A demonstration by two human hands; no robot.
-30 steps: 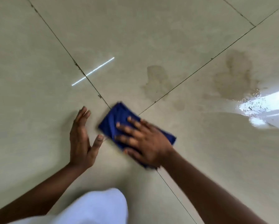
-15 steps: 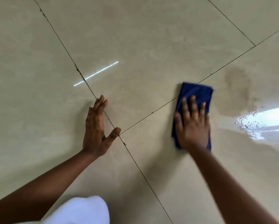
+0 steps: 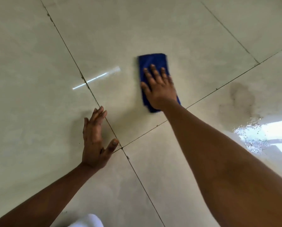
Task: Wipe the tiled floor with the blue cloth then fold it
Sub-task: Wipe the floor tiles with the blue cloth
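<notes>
Right hand (image 3: 159, 89) flat — blue cloth (image 3: 153, 60).

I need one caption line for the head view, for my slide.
Right hand presses the blue cloth flat on the tiled floor; left hand rests open beside a grout line.

Cloth (image 3: 152, 63): deep blue, plain. Floor tiles (image 3: 30, 112): glossy pale beige, faintly mottled, dark grout lines, brownish smudge (image 3: 241, 97). Garment (image 3: 88, 222): white.

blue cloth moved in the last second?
Yes. The blue cloth went from the grout crossing out onto the far tile, under the right hand.
</notes>
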